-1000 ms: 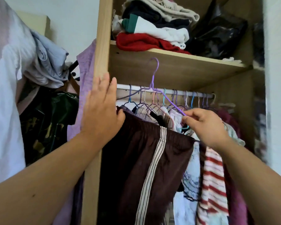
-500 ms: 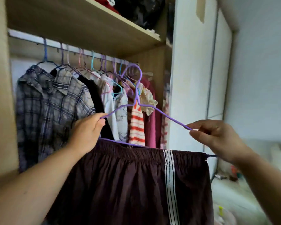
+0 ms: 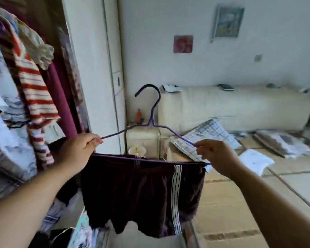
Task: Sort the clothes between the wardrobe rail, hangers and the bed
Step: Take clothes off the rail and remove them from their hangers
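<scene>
Two hands on one hanger [image 3: 151, 120]: your L hand [image 3: 77, 149] has its fingers curled round the left shoulder wire, and your R hand [image 3: 217, 156] pinches the right shoulder wire near its end. Neither holds anything else. The shorts [image 3: 132, 190] hang folded over the bottom bar, between your hands and in front of you. The hook is free in the air, and the wardrobe clothes [image 3: 34, 90] are just beside the shorts on your left. By its looks the hanger is thin wire, light & prob. springy, so it may twist if you pull one side only. The shorts look soft and light, no clips seen, so they likely slide off the bar if it tilts; keep it level. To strip them, take the waistband at the bar, not a leg hem. To rehang, shift one hand to the neck under the hook. Room: a white wardrobe panel [image 3: 89, 68] beyond the L hand and a tan floor [image 3: 231, 203] in mat-like panels w/ a checked pillow [image 3: 208, 135] and a white sheet [image 3: 256, 160] on it. A cream padded roll [image 3: 240, 108] runs along the far wall (bed or not, can't tell), and a red picture [image 3: 183, 43] hangs above.
</scene>
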